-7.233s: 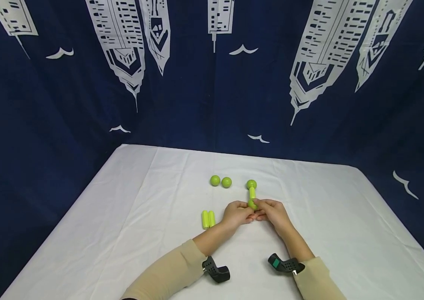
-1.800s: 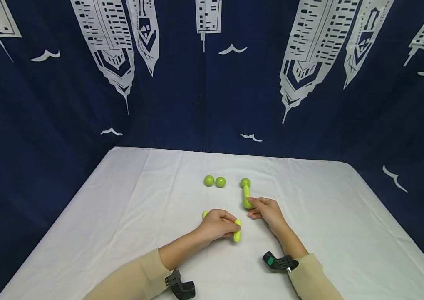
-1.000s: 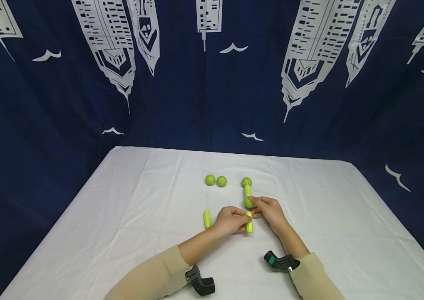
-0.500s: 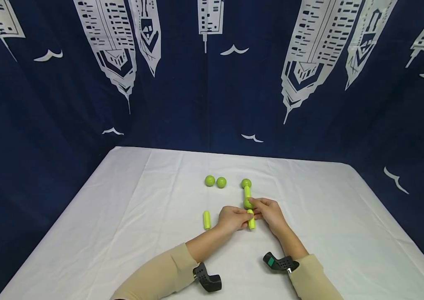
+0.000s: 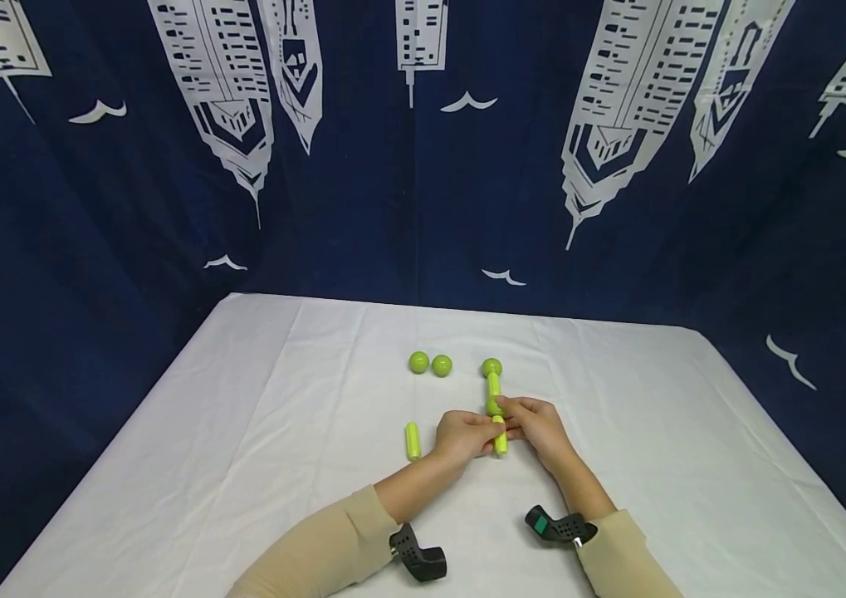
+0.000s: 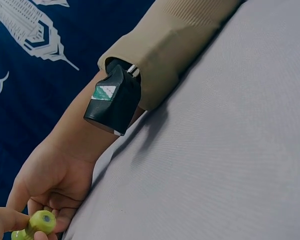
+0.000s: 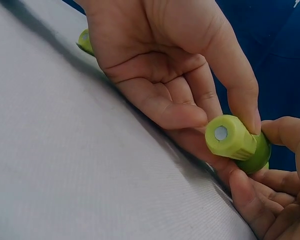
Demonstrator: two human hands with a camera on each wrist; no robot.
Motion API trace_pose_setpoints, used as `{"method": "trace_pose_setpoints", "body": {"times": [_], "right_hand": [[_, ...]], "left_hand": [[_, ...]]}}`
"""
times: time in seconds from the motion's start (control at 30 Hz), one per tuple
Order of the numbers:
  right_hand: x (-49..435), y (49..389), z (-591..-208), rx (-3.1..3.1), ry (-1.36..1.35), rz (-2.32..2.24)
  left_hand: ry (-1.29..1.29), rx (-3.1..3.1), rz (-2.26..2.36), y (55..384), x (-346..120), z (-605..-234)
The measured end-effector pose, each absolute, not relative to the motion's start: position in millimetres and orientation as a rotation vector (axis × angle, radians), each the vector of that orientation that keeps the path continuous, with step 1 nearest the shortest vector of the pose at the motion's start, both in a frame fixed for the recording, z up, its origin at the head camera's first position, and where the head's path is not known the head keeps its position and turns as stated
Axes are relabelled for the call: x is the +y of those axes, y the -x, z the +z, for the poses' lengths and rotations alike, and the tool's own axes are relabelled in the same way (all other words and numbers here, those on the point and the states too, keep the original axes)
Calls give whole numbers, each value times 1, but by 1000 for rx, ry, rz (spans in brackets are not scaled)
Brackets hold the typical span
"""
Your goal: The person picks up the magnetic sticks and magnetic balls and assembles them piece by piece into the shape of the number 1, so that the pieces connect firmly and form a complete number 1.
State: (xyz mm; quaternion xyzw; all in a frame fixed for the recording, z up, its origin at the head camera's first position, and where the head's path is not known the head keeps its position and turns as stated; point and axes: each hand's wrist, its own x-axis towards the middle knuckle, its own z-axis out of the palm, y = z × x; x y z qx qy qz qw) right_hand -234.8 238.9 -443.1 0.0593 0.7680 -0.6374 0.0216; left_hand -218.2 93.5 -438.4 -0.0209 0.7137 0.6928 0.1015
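In the head view my left hand point(image 5: 462, 436) pinches a short yellow-green rod point(image 5: 501, 443) between thumb and fingers. In the right wrist view this rod point(image 7: 225, 136) shows a faceted body with a round silvery inset in its end, and its other end meets a green ball point(image 7: 259, 156). My right hand point(image 5: 540, 423) pinches that ball point(image 5: 493, 406) from the right. Beyond it a second rod point(image 5: 493, 384) leads to another green ball point(image 5: 491, 366), all in one line pointing away from me. The left wrist view catches the held rod's end point(image 6: 44, 221) at the lower left.
Two loose green balls, a left one point(image 5: 418, 362) and a right one point(image 5: 442, 365), lie left of the joined pieces. A loose yellow-green rod point(image 5: 413, 441) lies left of my left hand. White cloth point(image 5: 303, 415) covers the table; a dark blue printed curtain point(image 5: 363, 208) hangs behind.
Seconds ago two rods lay side by side at the left. My left hand has brought one rightward and up against the near ball, in line with the joined pieces. The right hand stays at that ball.
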Motion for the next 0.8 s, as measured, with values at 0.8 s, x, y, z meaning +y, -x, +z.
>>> {"method": "trace_pose_setpoints", "body": {"times": [0.8], "right_hand": [[239,234,-445,2363,-172,-1981]], "left_hand": [[111,2079,2025,220,93,-440]]}}
